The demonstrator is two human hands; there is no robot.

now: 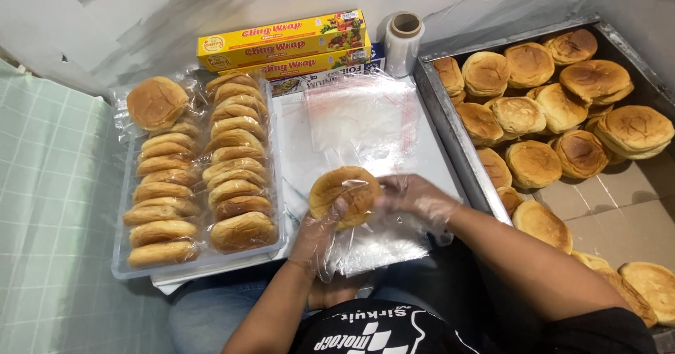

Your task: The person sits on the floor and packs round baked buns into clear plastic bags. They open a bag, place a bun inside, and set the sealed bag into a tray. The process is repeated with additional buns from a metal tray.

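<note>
Near the front edge of the desk point(429, 150), centre of view, a round bun point(346, 196) is held up between both hands, each in a thin clear plastic glove. Left hand point(318, 236) comes from below-left, fingers point(340, 208) clamped on the bun's near-left rim. Right hand point(416, 198) sits just right of the bun, fingers curled and touching its right edge, maybe on clear film; grip there is hard to tell. Bun faces up, tilted slightly, no real long axis. Clear plastic bag point(362, 122) lies flat just beyond the bun, far side. Tray of wrapped buns point(200, 178) stands to the left, metal bin of loose buns point(555, 108) to the right, nearer the right hand.
</note>
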